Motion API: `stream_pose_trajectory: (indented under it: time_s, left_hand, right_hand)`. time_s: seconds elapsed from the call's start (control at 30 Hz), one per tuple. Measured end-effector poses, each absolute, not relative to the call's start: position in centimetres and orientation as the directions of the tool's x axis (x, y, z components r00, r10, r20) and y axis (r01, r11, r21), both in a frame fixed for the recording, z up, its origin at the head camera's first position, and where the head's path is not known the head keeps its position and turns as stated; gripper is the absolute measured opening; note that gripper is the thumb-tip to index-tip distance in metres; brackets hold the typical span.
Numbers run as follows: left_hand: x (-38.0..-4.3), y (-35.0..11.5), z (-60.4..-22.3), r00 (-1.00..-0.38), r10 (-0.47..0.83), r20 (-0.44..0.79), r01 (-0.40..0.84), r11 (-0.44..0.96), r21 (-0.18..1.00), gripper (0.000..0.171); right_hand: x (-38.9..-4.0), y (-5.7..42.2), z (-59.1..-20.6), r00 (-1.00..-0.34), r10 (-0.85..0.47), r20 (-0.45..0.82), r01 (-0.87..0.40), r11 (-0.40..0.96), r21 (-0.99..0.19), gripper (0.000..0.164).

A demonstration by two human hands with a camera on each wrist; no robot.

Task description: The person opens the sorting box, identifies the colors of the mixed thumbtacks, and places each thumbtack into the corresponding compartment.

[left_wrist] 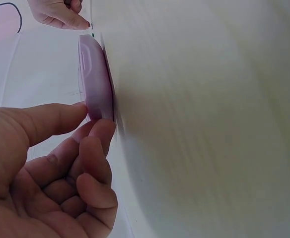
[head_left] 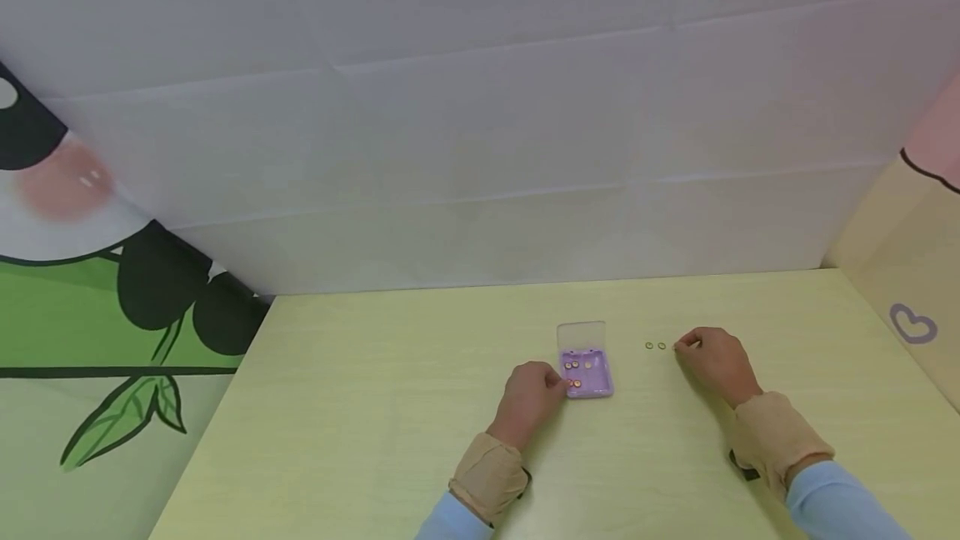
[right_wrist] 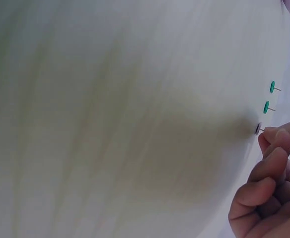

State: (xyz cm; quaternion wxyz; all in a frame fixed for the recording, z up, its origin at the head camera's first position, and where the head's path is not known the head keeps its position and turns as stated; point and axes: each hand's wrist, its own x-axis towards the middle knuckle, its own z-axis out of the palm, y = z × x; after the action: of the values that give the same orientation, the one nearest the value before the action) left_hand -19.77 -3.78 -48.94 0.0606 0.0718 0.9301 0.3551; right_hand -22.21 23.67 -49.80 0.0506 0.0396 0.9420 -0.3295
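Note:
My left hand point(head_left: 527, 401) holds the near left edge of a small purple box point(head_left: 596, 382) between thumb and fingertips. The box lies on the table with its clear lid point(head_left: 581, 335) swung back, and several thumbtacks are inside it. To the right, my right hand point(head_left: 718, 363) has thumb and forefinger at the upright pin of a dark-headed thumbtack point(right_wrist: 257, 129), whose head is at the tabletop. Two green thumbtacks point(right_wrist: 266, 107) stand in line beside it, pins up. In the left wrist view, the purple box point(left_wrist: 95, 74) is seen edge-on, hiding its contents.
The pale yellow table point(head_left: 360, 423) reaches back to a white sheet point(head_left: 450, 148). At the left stands a panel printed with green leaves point(head_left: 123, 423). A cream panel with a purple heart point(head_left: 912, 323) borders the right side.

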Motion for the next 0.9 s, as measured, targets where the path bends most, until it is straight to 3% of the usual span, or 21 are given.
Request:
stream_pose_trajectory:
  time_s: [0.43,0.9]
  left_hand:
    - [-19.7,-3.8,-48.8,-0.982,0.176,-0.068,0.087,0.740,0.667,0.017]
    - [-19.7,-3.7,-48.8,-0.982,0.180,-0.061,0.093,0.736,0.670,0.018]
  right_hand:
    - [-21.7,23.9,-49.1,-0.990,0.064,-0.124,0.128,0.765,-0.631,0.035]
    - [-20.7,23.8,-47.3,-0.968,0.069,-0.241,0.235,0.585,-0.776,0.044]
